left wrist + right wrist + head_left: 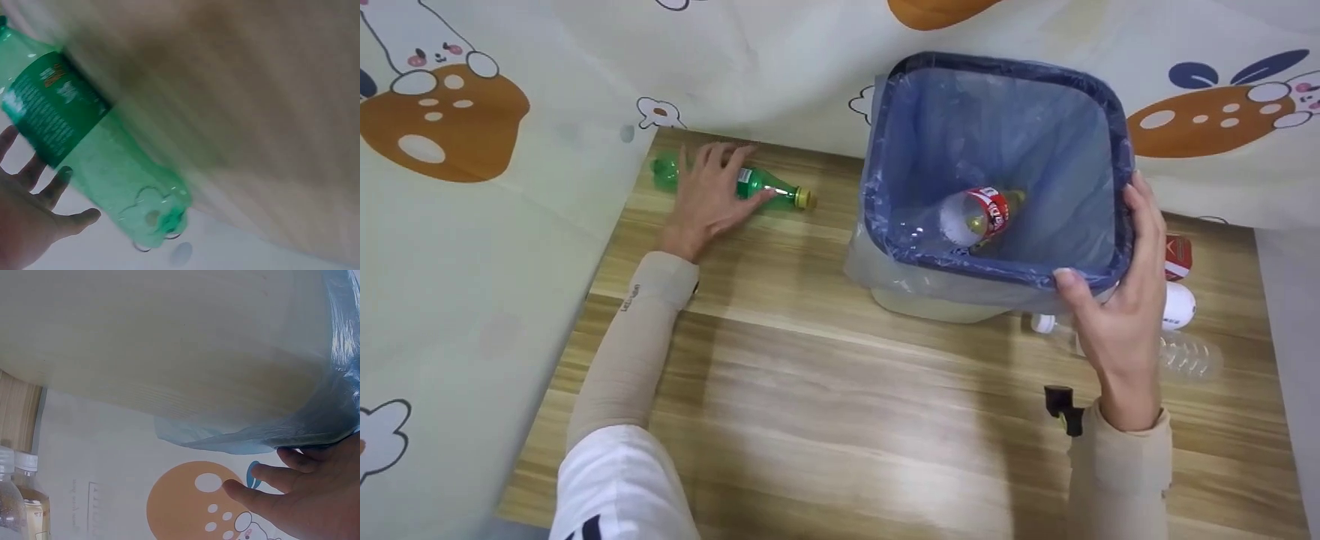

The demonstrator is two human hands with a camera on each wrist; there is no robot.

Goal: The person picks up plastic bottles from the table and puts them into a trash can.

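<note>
A green plastic bottle with a yellow cap lies on its side near the table's far left corner. My left hand reaches over its middle, fingers spread and thumb close to the neck. In the left wrist view, the fingertips are right beside the label of the green bottle. My right hand holds a trash bin by its dark rim, thumb on the near side and fingers at the right. A bluish bag lines the bin. Inside lies a clear bottle with a red label.
Right of the bin, partly behind my right hand, are a red box, a white rounded item and a clear plastic bottle. A patterned sheet hangs behind the wooden table and on its left.
</note>
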